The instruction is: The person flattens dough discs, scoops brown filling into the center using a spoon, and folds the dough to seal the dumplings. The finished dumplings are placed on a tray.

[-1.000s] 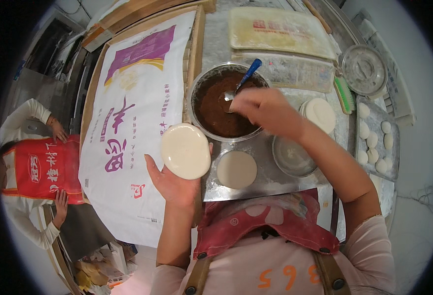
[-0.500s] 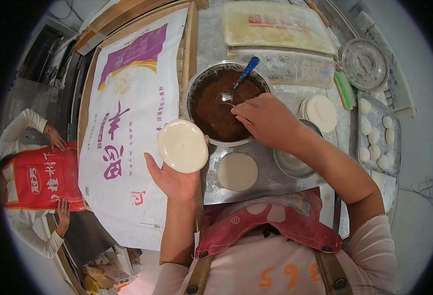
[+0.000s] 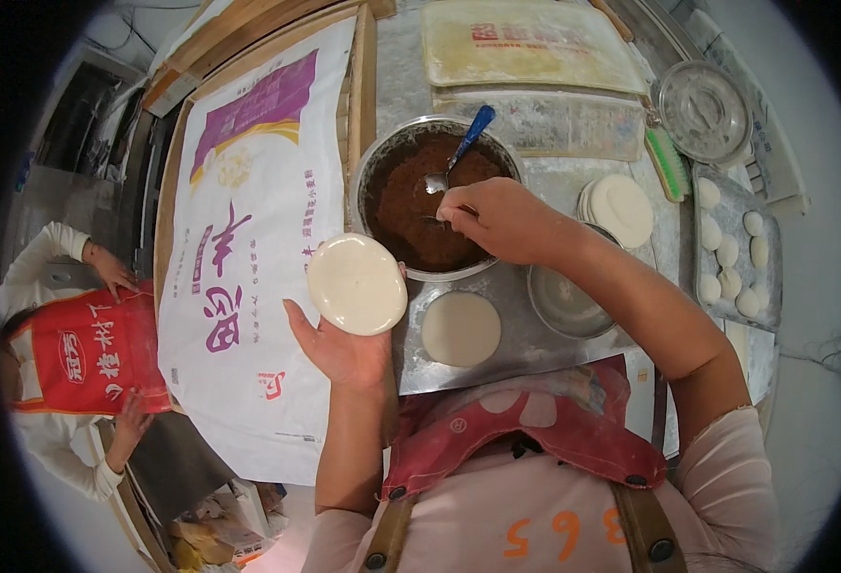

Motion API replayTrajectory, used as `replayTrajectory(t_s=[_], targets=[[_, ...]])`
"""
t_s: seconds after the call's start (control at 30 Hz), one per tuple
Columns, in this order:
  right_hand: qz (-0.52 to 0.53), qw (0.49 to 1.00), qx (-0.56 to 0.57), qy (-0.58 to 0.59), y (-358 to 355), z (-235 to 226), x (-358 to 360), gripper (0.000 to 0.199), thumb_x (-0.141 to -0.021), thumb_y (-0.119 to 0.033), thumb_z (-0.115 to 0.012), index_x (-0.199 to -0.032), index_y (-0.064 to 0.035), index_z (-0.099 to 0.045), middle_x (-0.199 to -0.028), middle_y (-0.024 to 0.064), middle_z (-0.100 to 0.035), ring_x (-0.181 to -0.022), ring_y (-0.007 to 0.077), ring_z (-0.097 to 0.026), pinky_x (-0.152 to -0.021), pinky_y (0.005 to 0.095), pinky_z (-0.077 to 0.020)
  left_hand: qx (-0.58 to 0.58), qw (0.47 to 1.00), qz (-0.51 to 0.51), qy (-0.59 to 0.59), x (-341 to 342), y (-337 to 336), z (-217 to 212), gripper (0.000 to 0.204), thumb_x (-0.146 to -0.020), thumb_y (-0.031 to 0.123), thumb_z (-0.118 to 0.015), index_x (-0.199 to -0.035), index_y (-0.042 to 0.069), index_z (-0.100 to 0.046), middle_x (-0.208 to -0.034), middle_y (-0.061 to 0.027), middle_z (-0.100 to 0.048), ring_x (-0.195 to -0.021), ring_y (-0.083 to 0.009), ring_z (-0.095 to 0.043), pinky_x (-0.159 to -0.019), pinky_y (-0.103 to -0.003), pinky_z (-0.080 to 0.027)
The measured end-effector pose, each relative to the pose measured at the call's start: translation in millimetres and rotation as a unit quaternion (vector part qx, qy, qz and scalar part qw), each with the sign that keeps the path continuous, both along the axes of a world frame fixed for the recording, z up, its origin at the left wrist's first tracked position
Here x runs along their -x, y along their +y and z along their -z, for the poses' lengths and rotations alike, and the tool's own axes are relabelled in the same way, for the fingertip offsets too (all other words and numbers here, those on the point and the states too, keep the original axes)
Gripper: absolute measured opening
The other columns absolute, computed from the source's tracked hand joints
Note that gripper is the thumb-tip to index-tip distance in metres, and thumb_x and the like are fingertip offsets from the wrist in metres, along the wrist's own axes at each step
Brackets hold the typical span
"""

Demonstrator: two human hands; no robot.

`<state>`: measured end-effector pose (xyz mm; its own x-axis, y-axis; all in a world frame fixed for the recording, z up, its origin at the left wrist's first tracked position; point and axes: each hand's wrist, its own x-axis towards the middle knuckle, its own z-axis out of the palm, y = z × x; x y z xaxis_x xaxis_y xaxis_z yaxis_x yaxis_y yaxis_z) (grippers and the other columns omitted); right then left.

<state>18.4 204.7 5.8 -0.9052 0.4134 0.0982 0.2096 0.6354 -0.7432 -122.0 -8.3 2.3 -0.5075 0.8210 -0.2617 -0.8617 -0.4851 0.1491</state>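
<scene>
Metal sheet [image 3: 525, 350] with flour traces forms the near work surface, its front edge at the person's apron. Left hand [image 3: 349, 358]: palm up, thumb spread, fingers mostly hidden beneath a white dough disc [image 3: 357, 285] resting on it. Disc is nearly round, with no marked long axis. Second disc [image 3: 462, 329] lies flat on the sheet, just right of the first. Right hand [image 3: 483, 218]: fingertips pinching a thin implement [image 3: 428, 219], mostly hidden; its type cannot be told. Governing relation: a steel bowl [image 3: 375, 186] of brown filling [image 3: 406, 205] lies beyond the held disc and slightly right; the right hand, over the filling, is nearer to it. Blue-handled spoon [image 3: 473, 132] stands in the filling, handle slanting away to the far rim. Farther right: stacked discs [image 3: 621, 212], then a green brush [image 3: 669, 164]. Farthest: a pale yellow lidded container [image 3: 535, 48].
</scene>
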Motion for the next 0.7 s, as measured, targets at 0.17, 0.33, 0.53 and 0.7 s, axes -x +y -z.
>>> replayTrajectory(t_s=[0.17, 0.33, 0.53, 0.7], targets=[[-0.034, 0.999, 0.029, 0.019, -6, -1, -2, 0.027, -0.095, -0.025, -0.05, -0.09, -0.0035, -0.066, -0.084, 0.0223, -0.066, -0.084, 0.0428, -0.063, -0.074, 0.051, -0.0481, 0.022, 1.0, -0.006, 0.005, -1, 1, -2, 0.072, -0.094, 0.059, -0.046, -0.148, 0.011, -0.039, -0.154, -0.0158, -0.036, -0.142, -0.0387, -0.032, -0.117, -0.066, -0.018], [-0.043, 0.996, 0.075, 0.006, -7, -7, -3, 0.029, -0.095, -0.026, -0.051, -0.088, -0.0026, -0.067, -0.082, 0.0206, -0.067, -0.08, 0.0393, -0.065, -0.073, 0.0471, -0.0502, 0.007, 1.0, 0.002, 0.015, -1, -1, 2, 0.072, -0.094, 0.059, -0.046, -0.148, 0.011, -0.038, -0.154, -0.0153, -0.037, -0.142, -0.0383, -0.033, -0.117, -0.065, -0.019], [0.01, 0.959, 0.283, -0.023, -3, -12, -4, 0.038, -0.1, -0.03, -0.051, -0.087, 0.0018, -0.066, -0.069, 0.0071, -0.064, -0.06, 0.0138, -0.061, -0.058, 0.0291, -0.0486, -0.023, 0.999, 0.011, 0.029, -2, -3, 5, 0.077, -0.095, 0.059, -0.045, -0.151, 0.008, -0.032, -0.156, -0.0192, -0.03, -0.143, -0.0411, -0.028, -0.119, -0.063, -0.016], [0.079, 0.931, 0.357, 0.012, 3, -12, 4, 0.04, -0.101, -0.032, -0.052, -0.082, 0.0012, -0.065, -0.064, 0.0083, -0.063, -0.052, 0.0147, -0.06, -0.053, 0.027, -0.0476, 0.033, 0.999, -0.01, 0.037, -5, -1, -8, 0.075, -0.096, 0.058, -0.044, -0.15, 0.007, -0.032, -0.155, -0.0195, -0.033, -0.142, -0.0409, -0.032, -0.117, -0.064, -0.02]])
